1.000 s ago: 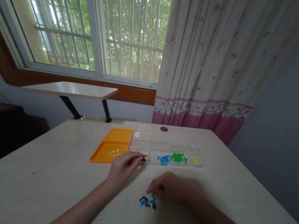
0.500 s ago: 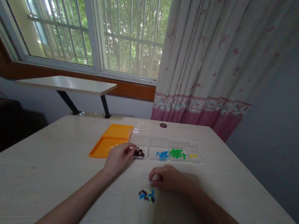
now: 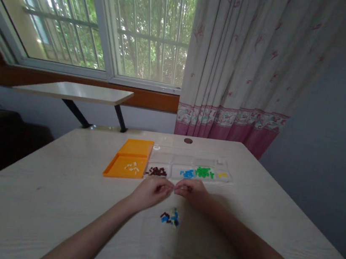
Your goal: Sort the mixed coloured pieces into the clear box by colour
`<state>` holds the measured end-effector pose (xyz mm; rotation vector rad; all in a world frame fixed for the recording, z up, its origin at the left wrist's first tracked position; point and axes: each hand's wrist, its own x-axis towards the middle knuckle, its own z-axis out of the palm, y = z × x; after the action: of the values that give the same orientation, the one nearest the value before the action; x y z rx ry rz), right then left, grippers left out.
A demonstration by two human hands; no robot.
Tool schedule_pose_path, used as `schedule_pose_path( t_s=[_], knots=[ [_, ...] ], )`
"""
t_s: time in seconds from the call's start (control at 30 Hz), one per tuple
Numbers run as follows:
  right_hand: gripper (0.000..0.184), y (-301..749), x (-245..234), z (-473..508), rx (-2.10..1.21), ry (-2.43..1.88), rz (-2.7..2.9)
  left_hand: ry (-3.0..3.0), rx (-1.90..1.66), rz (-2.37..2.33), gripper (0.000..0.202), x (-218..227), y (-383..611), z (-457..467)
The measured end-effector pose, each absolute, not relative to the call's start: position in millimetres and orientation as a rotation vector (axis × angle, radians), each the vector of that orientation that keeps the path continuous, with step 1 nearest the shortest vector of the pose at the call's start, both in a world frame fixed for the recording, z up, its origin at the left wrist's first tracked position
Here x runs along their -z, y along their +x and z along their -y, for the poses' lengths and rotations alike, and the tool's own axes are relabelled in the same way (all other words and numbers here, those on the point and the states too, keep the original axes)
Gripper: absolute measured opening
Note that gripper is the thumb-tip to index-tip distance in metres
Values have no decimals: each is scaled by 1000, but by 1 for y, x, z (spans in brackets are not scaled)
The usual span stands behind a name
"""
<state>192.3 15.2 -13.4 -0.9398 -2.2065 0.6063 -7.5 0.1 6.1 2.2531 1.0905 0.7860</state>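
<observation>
My left hand and my right hand meet fingertip to fingertip above the table, each in a pinch. Whatever the left fingers hold is too small to make out. A tiny blue plastic piece showed in the right pinch a moment ago; now the fingers mostly hide it. Just below the hands, on the tabletop, lies a small cluster of brown, blue and pale yellow pieces. Beyond them is a clear compartment tray with brown pieces, blue pieces, green pieces and yellow pieces.
An open orange case sits left of the clear tray, with white pieces inside. A raised shelf on black legs stands at the back left of the table. Behind are a barred window and a curtain.
My left hand has left the brown pieces and moved right and nearer, to meet my right hand. The right hand has lifted slightly away from the cluster. The view has shifted a little.
</observation>
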Motion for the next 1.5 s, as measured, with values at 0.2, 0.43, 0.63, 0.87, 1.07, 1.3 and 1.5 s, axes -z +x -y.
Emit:
schedule_pose_path(
  t_s=[0.2, 0.43, 0.63, 0.87, 1.07, 1.3, 1.5],
  knots=[
    [30, 191, 10, -14, -247, -661, 2211, 1792, -817, -1002, 32, -1, 1, 1],
    [26, 193, 6, -13, -102, -630, 2203, 1537, -764, -888, 38, -2, 2, -1],
    [20, 195, 5, -11, -191, -655, 2213, 1538, -778, -879, 41, 9, -2, -8],
    [24, 196, -3, -10, -199, -879, 1998, 1841, -533, -861, 34, -7, -16, -4],
    [22, 207, -13, -14, -132, -963, 1834, 2128, -162, -778, 23, -12, -29, -3],
    [23, 215, -13, -23, -83, -1004, 1773, 2266, -163, -837, 14, -10, -24, -1],
    [26, 223, -4, -35, -121, -1218, 1797, 2419, -292, -924, 17, -12, -20, -1]
  ],
)
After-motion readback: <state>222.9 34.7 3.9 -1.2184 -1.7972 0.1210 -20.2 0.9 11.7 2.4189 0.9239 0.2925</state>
